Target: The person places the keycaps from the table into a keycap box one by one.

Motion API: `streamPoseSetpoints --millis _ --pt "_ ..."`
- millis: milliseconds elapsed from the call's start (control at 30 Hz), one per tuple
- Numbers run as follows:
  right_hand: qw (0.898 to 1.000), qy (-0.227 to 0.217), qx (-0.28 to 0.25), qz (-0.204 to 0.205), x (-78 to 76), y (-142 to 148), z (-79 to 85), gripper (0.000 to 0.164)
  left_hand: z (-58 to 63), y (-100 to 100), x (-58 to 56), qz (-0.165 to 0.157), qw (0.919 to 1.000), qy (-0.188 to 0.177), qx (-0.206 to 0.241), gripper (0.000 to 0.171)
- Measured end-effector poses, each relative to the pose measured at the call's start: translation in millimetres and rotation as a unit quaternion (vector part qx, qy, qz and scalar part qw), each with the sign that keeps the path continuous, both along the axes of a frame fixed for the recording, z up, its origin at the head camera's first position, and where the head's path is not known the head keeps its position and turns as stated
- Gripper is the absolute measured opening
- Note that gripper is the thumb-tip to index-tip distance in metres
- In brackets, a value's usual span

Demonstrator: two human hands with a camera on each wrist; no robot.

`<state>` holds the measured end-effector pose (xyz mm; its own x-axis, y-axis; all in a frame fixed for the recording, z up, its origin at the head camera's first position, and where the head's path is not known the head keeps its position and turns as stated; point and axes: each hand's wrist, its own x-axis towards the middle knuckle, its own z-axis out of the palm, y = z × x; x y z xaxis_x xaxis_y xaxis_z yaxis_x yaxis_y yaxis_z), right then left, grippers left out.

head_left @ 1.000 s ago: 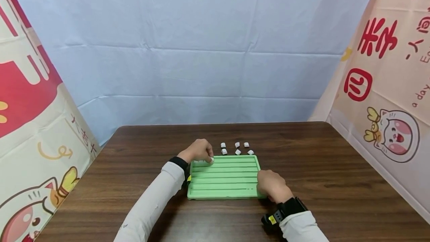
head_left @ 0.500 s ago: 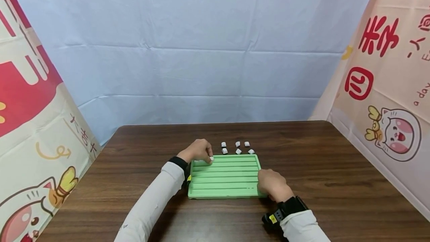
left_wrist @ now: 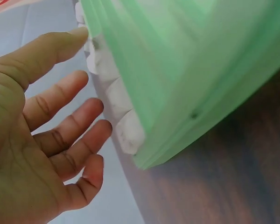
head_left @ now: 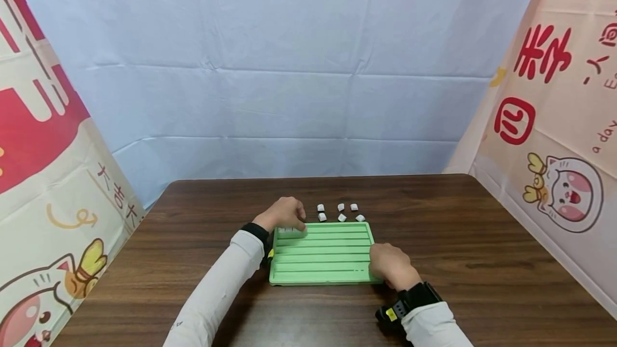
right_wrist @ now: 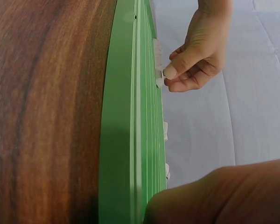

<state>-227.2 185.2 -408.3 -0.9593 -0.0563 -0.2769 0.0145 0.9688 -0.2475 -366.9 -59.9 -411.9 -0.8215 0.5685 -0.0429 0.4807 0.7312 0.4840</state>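
A ridged green tray (head_left: 323, 255) lies on the table. Along its far left groove sits a row of small white blocks (left_wrist: 119, 97), close together. My left hand (head_left: 284, 214) is over that row, its thumb and fingers loosely bent beside the end block. In the left wrist view a gap shows between thumb and fingers, with nothing held. In the right wrist view the thumb tip is by a white block (right_wrist: 159, 77); touching or just apart, I cannot tell. My right hand (head_left: 392, 266) grips the tray's right edge with curled fingers; its fingertips are hidden.
Several loose white blocks (head_left: 341, 218) lie in two rows on the table just beyond the tray. The brown wooden table (head_left: 217, 202) ends at a pale blue cloth (head_left: 289, 95). Printed cloths (head_left: 535, 138) hang at both sides.
My left hand has let go of the white block it pinched and risen slightly, its fingers loosening. The right hand and the tray have stayed in place.
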Motion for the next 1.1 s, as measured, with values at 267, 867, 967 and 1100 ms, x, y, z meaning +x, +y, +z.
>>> streamPoseSetpoints --millis 267,867,967,1100 --pt "1.0 0.0 -0.001 0.001 0.1 0 0.0 0.023 13.7 -2 -6.8 0.006 0.9996 0.027 -0.002 0.034" --pt "1.0 -0.007 0.0 -0.008 -1.3 -2 -1.6 0.02 15.7 5 -6.0 0.023 0.9997 0.005 0.003 0.041" --pt "1.0 -0.011 -0.003 -0.009 -1.0 -1 -0.5 0.021 14.3 11 -6.8 0.017 0.9998 0.009 0.01 0.038" --pt "1.0 -0.011 -0.005 -0.003 -0.1 -1 0.7 0.021 12.3 21 -7.8 0.012 0.9997 0.01 0.019 0.035"
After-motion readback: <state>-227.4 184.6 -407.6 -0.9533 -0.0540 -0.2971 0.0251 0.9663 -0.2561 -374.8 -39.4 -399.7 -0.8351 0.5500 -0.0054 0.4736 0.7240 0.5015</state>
